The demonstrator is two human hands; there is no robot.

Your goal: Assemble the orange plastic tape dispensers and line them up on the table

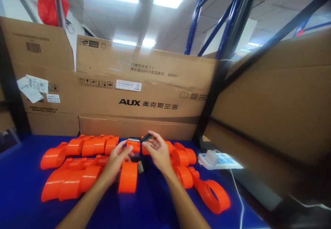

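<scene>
My left hand (115, 160) is closed around an orange plastic tape dispenser (133, 147), held up over the blue table. Along its upper edge runs a pale toothed strip (133, 139) with black above it. Pinched in the fingers of my right hand (159, 153) is a small black plastic piece (146, 138), tilted and close beside that edge; whether they touch I cannot tell. Just below my hands another orange dispenser (128, 180) stands on the table, with a greyish piece (140, 167) at its right side. My fingers hide part of the held dispenser.
Rows of orange dispensers (71, 184) lie to the left, and more (182, 156) to the right. One dispenser (216, 196) rests near the right front. A white power strip (219, 160) with a cable sits at the table's right edge. Cardboard (103, 101) walls the back.
</scene>
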